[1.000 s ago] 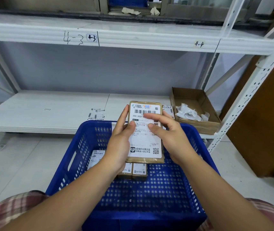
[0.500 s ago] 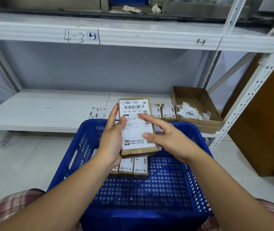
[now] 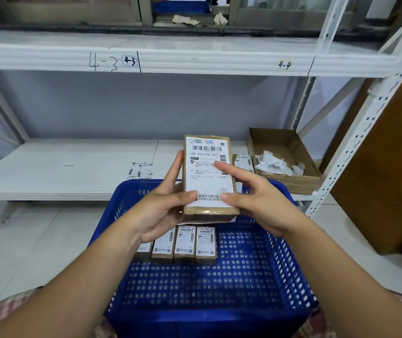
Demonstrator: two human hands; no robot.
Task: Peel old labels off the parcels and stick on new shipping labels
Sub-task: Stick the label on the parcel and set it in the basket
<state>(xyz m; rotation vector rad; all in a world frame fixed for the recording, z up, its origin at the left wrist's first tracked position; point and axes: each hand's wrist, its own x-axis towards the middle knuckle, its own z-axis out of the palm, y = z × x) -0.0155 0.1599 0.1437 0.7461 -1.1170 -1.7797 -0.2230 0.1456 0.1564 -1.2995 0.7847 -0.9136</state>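
Currently held: a flat rectangular parcel wrapped in glossy brown tape [image 3: 209,212], raised upright over the blue perforated plastic basket [image 3: 219,289], its face turned toward the person.
Grip, left: the left hand [image 3: 163,208] holds the parcel's left edge, thumb curled onto the lower left of the face and index finger lying up the side. This is probably the steadying hold, giving a firm backing to press against.
Grip, right: the right hand [image 3: 261,203] is loosely spread and grasps nothing. Its index fingertip rests mid-face and its thumb tip presses near the lower right corner, apparently rubbing paper down.
Label: a white printed paper shipping label [image 3: 207,184] with barcodes covers nearly the whole face and lies smooth, with no lifted corner visible.
Step judged: the new label looks stuck on, with final smoothing under way.
Basket contents: a row of small brown labelled parcels [image 3: 185,243] packed side by side, likely finished ones.
Shelf: a white metal shelf [image 3: 60,172] carries a loose printed label sheet [image 3: 140,170] and an open brown cardboard tray [image 3: 290,184] of crumpled white paper scraps [image 3: 273,164], probably peeled waste kept within reach.
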